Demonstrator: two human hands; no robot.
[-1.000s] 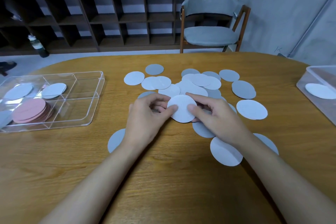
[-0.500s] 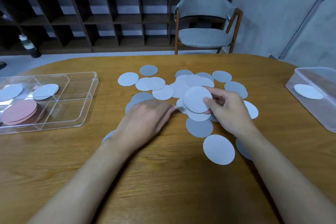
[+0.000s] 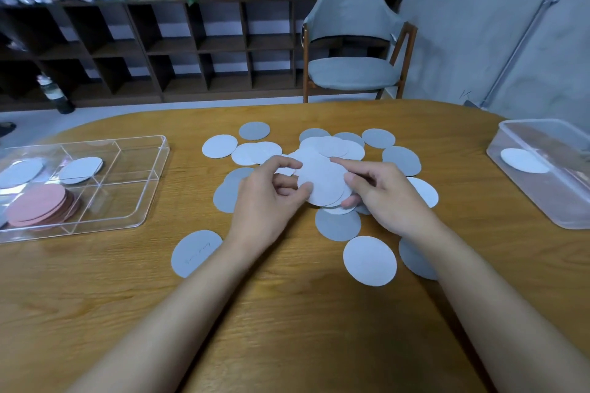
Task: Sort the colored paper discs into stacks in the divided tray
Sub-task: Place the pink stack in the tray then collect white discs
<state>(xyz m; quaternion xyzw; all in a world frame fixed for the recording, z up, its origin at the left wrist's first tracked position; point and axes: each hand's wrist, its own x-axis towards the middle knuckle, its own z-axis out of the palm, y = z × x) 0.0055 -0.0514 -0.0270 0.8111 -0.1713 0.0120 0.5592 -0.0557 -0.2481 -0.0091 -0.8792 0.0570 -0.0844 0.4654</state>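
White discs [image 3: 322, 182], grey discs [image 3: 338, 224], pink stack [image 3: 38, 205], clear tray [image 3: 143, 201]

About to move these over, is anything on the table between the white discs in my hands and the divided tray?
Only flat discs: grey discs beside your left hand. Nothing upright lies between the held white discs and the divided tray.

Head-worn view, forward-down, close over table [image 3: 287, 313]
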